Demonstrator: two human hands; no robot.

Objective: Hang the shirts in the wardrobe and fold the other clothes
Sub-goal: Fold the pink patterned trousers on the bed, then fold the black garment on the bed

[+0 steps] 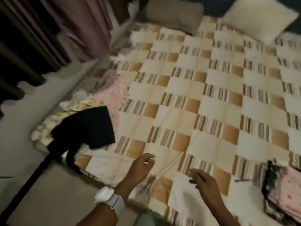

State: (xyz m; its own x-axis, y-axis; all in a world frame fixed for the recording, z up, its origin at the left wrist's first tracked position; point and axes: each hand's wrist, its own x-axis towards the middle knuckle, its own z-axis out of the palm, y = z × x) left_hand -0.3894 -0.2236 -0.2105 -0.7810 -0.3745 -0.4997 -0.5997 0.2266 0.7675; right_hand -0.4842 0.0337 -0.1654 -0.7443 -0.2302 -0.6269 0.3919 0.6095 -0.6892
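Observation:
A loose heap of clothes lies at the left edge of the bed: a black garment on top, a pale yellow patterned one under it, a pink one behind. A folded stack with a pink dotted piece sits at the bed's right front. My left hand hovers over the checkered bedspread with fingers loosely curled, holding nothing. My right hand is beside it, fingers relaxed and empty. Neither hand touches any clothes.
Two pillows lie at the head of the bed, a grey-brown one and a cream one. Curtains hang at the upper left over a tiled floor. A white band is on my left wrist.

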